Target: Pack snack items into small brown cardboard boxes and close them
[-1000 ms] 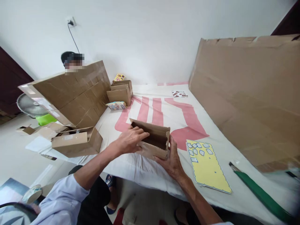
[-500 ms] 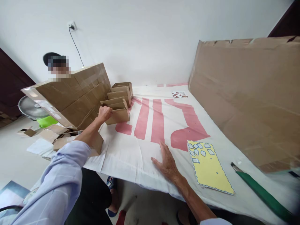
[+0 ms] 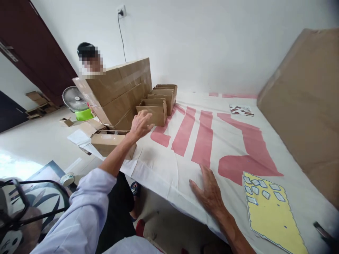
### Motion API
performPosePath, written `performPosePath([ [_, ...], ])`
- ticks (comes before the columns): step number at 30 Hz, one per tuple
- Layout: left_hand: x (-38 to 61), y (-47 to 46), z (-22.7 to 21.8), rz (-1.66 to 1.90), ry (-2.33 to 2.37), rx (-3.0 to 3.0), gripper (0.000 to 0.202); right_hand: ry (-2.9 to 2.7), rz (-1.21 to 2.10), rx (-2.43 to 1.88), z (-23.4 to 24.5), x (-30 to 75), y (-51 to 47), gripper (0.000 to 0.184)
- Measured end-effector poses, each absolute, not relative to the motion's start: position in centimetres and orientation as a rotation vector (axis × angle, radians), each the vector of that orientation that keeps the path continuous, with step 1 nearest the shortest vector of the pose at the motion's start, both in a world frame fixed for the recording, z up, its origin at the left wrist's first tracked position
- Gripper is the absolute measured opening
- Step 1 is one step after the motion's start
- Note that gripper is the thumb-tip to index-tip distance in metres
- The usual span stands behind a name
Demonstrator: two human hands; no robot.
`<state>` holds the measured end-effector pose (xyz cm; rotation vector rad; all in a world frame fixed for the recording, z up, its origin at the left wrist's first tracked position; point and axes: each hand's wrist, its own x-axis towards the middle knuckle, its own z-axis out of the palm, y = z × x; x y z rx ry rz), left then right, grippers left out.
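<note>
My left hand (image 3: 142,124) is in front of the nearest of several small open-topped cardboard boxes (image 3: 156,114). Its fingers are apart, slightly bent, and hold nothing; whether they touch the box I cannot tell. My right hand (image 3: 210,192) rests on the white cloth (image 3: 159,173) that covers the table, open, thumb and fingers spread. Red shapes (image 3: 202,137) mark the cloth beyond it. To its right lies a yellow sheet (image 3: 274,211) with pale blue-edged patches. Below my left forearm another open cardboard box (image 3: 112,143) sits at the table's edge.
A large cardboard box (image 3: 127,91) stands behind the small ones, with a person (image 3: 91,60) beyond it. A tall cardboard panel (image 3: 304,106) leans at the right. A patterned card (image 3: 241,110) lies near the wall. On the floor are a fan (image 3: 75,98) and a green basin (image 3: 84,114).
My view has swung left. My left hand has let go of the nearest small box's edge and drawn back toward me, its fingers spreading. My right hand stays flat on the cloth.
</note>
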<state>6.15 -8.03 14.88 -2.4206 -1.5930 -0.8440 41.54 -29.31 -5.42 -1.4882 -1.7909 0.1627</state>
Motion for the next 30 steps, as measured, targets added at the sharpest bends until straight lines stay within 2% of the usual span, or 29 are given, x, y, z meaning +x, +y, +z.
performPosePath([
  [3,-0.8,-14.9,15.1,-0.821,-1.656,-2.508,0.049,-1.795,0.174,-1.490,-5.1,41.6,-29.3,0.075],
  [5,-5.9,-17.2,15.1,-0.663,-1.807,-2.570,0.066,-1.785,0.174,-1.495,-5.1,41.6,-29.1,0.074],
  [8,-11.0,-17.5,14.6,-0.431,-1.945,-2.543,0.084,-1.769,0.152,-1.496,-5.1,41.1,-28.6,0.069],
  [11,-12.2,-16.7,13.8,-0.382,-1.979,-2.474,0.083,-1.757,0.138,-1.465,-5.1,40.0,-28.5,0.066],
  [18,-14.1,-17.6,12.8,-0.829,-2.105,-2.224,0.077,-1.734,0.305,-1.381,-4.6,36.9,-29.8,0.057],
  [23,-17.8,-17.7,11.4,-1.105,-2.304,-2.033,0.071,-1.735,0.712,-1.271,-2.9,33.7,-28.9,0.052],
  [26,-17.9,-17.6,10.6,-1.365,-2.214,-2.089,0.075,-1.737,0.964,-1.161,-1.3,29.9,-27.2,0.063],
  [30,-15.9,-18.5,9.4,-1.655,-2.087,-2.184,0.086,-1.713,1.118,-1.043,0.7,24.6,-24.6,0.088],
])
